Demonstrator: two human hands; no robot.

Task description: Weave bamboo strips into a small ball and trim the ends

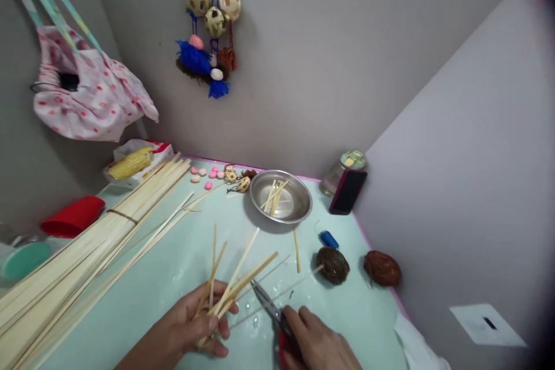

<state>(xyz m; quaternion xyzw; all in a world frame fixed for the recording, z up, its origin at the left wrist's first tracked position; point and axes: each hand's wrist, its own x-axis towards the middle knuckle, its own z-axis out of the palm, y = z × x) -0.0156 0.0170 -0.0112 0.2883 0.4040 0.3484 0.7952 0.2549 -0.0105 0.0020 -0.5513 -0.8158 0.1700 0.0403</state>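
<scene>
Bundled strips (104, 234): lay long, flat and pale across the desk (359, 312)
Left hand (188, 324): fingers gripped the strip cluster (237, 288), thin, straw-coloured, splayed, above the desk
Right hand (318, 340): fingers closed round scissors (269, 304), metal blades near the cluster

Table (359, 306) with pale green top and pink edging, arranged about the metal bowl (307, 202).
Left of the bowl lie woven balls (243, 184), just beside it, then pink and whitish beads (208, 185), and farther left a banded bundle of long, pale strips (99, 243). Right of it stand a lidded jar (332, 178) and a phone (348, 192). On its near side lies one short strip (297, 251); nearer and to the right, a blue spool (329, 239), a dark brown skein (333, 266) and a reddish-brown skein (382, 269).
</scene>
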